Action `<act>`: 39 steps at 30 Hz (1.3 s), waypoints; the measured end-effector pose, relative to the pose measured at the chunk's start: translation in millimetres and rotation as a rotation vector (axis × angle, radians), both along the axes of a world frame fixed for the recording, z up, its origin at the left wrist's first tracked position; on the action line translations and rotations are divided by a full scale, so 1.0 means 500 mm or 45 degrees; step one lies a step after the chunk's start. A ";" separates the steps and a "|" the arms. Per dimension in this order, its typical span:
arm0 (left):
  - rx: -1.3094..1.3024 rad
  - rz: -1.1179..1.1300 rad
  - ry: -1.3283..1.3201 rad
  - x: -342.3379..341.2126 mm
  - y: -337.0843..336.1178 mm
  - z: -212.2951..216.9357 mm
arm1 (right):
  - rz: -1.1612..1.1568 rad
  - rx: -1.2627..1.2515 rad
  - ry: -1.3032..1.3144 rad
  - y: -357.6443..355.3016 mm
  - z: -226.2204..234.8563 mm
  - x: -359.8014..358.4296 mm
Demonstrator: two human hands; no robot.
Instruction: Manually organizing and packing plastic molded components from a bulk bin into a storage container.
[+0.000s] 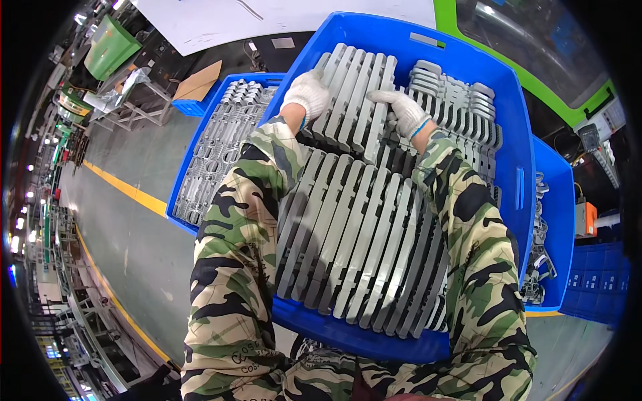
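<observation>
White knitted gloves cover both hands, over a large blue bin [511, 134] filled with long, flat grey metal parts. My left hand [307, 98] presses against the left end of an upper row of upright grey metal parts [352, 93], its fingertips partly hidden by them. At the other end of this row is my right hand [404, 112], one digit stretched over the parts and the rest curled down among them. The row sits between my hands, slightly tilted. Nearer me, a second row of similar metal parts [354, 240] stands on edge, packed side by side.
Smaller castings fill a blue crate [180, 190] at left. On the right is another blue bin [562, 267] with metal pieces. A green-framed machine [565, 107] stands at the back right, a white board [287, 17] at the back. Yellow lines [127, 187] mark the floor.
</observation>
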State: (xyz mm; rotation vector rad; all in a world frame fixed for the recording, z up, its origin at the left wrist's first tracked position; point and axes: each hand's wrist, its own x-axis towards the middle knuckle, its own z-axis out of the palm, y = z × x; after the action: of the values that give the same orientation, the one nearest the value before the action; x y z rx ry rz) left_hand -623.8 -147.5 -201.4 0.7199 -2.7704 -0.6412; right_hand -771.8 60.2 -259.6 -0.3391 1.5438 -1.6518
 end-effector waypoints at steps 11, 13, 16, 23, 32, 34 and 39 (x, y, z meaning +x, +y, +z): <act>-0.031 0.070 -0.040 -0.026 0.018 -0.005 | -0.089 -0.067 -0.143 0.019 -0.018 0.013; -0.098 0.119 -0.017 0.013 -0.013 -0.004 | -0.092 -0.035 -0.108 0.003 0.026 0.058; -0.099 0.031 -0.008 0.032 -0.034 -0.015 | -0.126 -0.171 -0.149 0.005 0.045 0.090; -0.523 0.058 -0.073 0.041 0.026 -0.041 | -0.154 -0.196 -0.118 -0.004 -0.028 0.050; -0.578 -0.096 -0.166 0.099 0.029 -0.027 | 0.004 -0.199 -0.103 0.034 -0.012 0.043; -0.540 -0.142 -0.049 0.125 0.051 -0.029 | -0.046 -0.094 0.033 0.033 -0.017 0.044; -0.548 -0.360 0.191 0.171 0.041 -0.064 | 0.032 -0.040 0.007 0.017 -0.025 0.038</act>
State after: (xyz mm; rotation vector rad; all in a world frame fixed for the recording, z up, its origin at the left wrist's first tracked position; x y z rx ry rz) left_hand -538.3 -127.1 -233.5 0.1851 -2.7479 -0.1191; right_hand -752.7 68.7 -272.3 -0.3787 1.5126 -1.6584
